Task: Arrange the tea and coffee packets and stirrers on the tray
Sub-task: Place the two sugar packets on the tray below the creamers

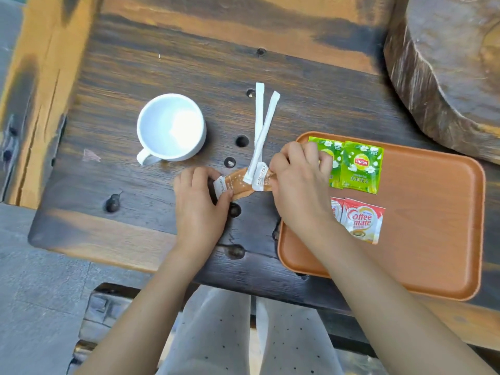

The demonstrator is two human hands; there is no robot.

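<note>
- The left hand (198,204) pinches one end of the tan-and-white coffee stick packets (239,185) between thumb and fingers.
- The right hand (297,185) grips their other end, fingers curled shut.
- Two white paper-wrapped stirrers (263,128) lie crossed, their near ends on the packets between both hands' fingertips.
- Just beyond the right knuckles, green Lipton tea packets (361,167) and red creamer packets (362,220) lie on the orange plastic tray (433,226).
- A white ceramic mug (171,127) stands beyond the left fingers.

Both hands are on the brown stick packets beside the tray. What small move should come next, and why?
Probably lift the brown stick packets right onto the tray: left hand and right hand grip their ends on the table, while the tea packets and creamer packets are already on it.
</note>
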